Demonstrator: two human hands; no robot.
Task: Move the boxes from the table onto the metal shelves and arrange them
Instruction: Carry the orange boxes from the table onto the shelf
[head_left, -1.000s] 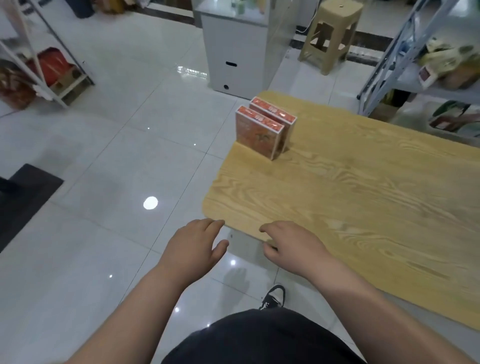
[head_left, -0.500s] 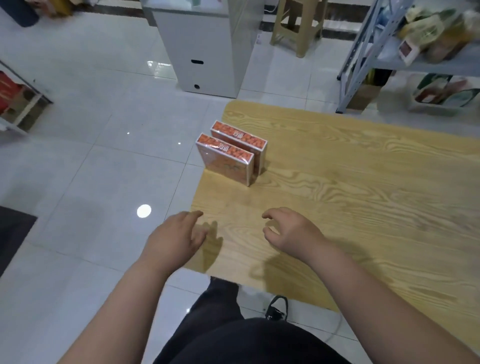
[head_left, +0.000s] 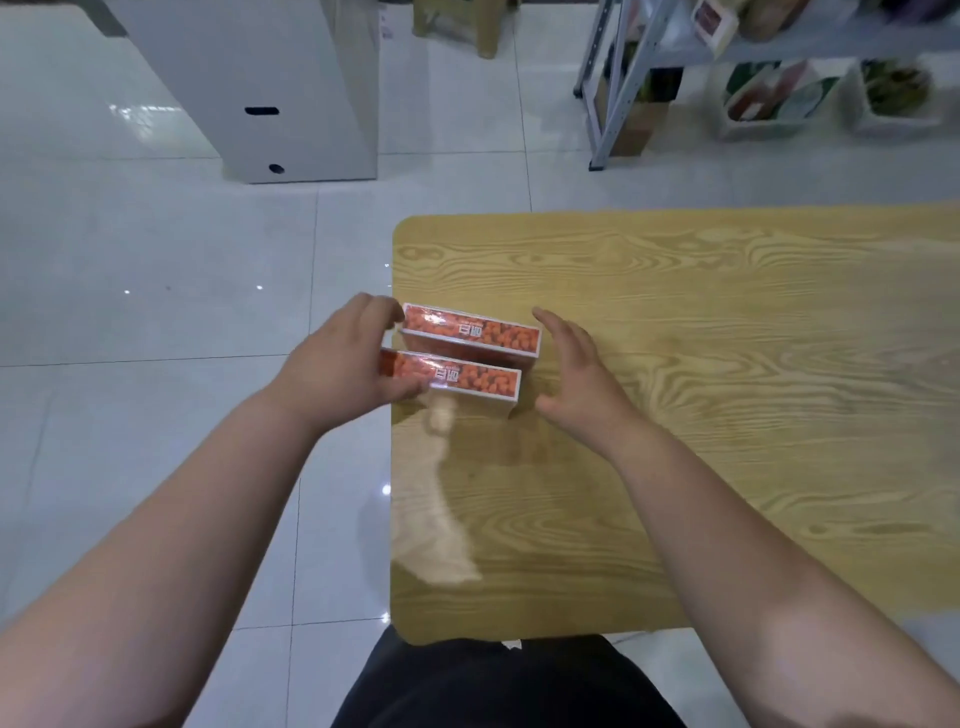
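Boxes (head_left: 470, 332) of orange print under glossy film stand on their long edges at the left end of the tabletop (head_left: 727, 415), the near box (head_left: 467, 378) and the far box (head_left: 483, 335) parallel and close together; we cannot tell whether their faces touch. We judge them light and stiff, thin card that keeps its shape but dents at the corners, and the film looks slippery, so a loose squeeze may let one slide out. The best hold, we think, is on the short ends, both boxes pressed together as one block, or a pinch across the two broad faces. Our left hand (head_left: 343, 364) curves round the left ends, thumb lying over the near box and fingers by the far box's corner; blur keeps us from saying whether it grips yet. Our right hand (head_left: 576, 374) is spread flat, fingers straight, just beside the right ends with a sliver of wood showing between. The left ends sit right at the tabletop's rim, so a push leftward could tip a box onto the tiled floor (head_left: 156, 312). To the right the wood runs wide. The metal shelves (head_left: 613, 88) stand beyond the far edge across a strip of floor, with a white cabinet (head_left: 270, 88) and a stool (head_left: 457, 26) further left.
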